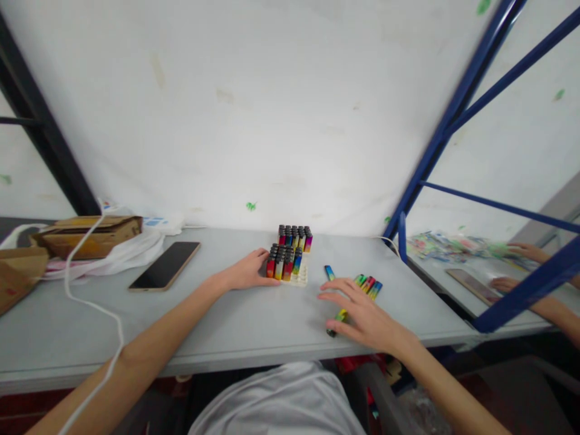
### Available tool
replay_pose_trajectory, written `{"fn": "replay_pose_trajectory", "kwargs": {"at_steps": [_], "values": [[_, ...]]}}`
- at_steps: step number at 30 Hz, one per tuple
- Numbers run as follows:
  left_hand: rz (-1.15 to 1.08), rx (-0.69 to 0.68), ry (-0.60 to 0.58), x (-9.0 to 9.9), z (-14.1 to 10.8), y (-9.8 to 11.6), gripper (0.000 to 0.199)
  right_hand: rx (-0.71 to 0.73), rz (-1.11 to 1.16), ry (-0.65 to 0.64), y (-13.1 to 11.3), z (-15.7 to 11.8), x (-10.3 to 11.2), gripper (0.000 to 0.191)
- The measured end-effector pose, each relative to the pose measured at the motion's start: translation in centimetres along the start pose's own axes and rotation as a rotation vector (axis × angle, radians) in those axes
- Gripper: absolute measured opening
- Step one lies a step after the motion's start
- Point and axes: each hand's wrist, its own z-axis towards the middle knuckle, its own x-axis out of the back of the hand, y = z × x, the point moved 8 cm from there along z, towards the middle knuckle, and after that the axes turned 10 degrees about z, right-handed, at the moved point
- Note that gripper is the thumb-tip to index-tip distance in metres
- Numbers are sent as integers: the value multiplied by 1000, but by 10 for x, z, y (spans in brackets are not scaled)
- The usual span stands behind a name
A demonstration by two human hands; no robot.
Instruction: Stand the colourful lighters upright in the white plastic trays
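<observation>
A white tray (296, 279) holds several colourful lighters (280, 266) standing upright in rows, black tops up. Some slots at its front right have no lighter in them. My left hand (248, 270) is at the tray's left side, thumb along the front corner and fingers toward the back, gripping it. Over a few loose lighters on the table hovers my right hand (357, 311), fingers spread. A yellow-green lighter (341, 316) lies partly hidden beneath it, close to the thumb. One blue lighter (329, 273) lies beyond the fingertips, and others (375, 290) lie to the right.
A phone (165, 266) lies left on the grey table (217, 335). Behind it are a cardboard box (97, 235) and white plastic bags. A white cable (93, 304) crosses my left arm. Blue metal frame bars (435, 145) rise at right; beyond them another person's hands (505, 284) show.
</observation>
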Motion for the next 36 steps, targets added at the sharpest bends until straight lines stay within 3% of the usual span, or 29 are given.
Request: {"fn": "replay_pose_trajectory", "kwargs": {"at_steps": [5, 9, 20, 27, 32, 36], "values": [[21, 13, -21, -2, 0, -1, 78, -55, 47, -40, 13, -18, -32, 29], [11, 4, 2, 0, 1, 0, 77, -133, 117, 10, 24, -15, -30, 18], [26, 11, -37, -4, 1, -1, 79, -260, 123, 71, 40, -10, -31, 23], [48, 6, -32, -3, 0, 2, 76, -251, 303, 245, 42, 30, -8, 33], [27, -1, -12, -4, 0, 0, 76, -133, 538, 168, 40, 70, -3, 35], [3, 7, -8, -4, -1, 0, 78, -53, 558, 123, 48, 94, -1, 32]]}}
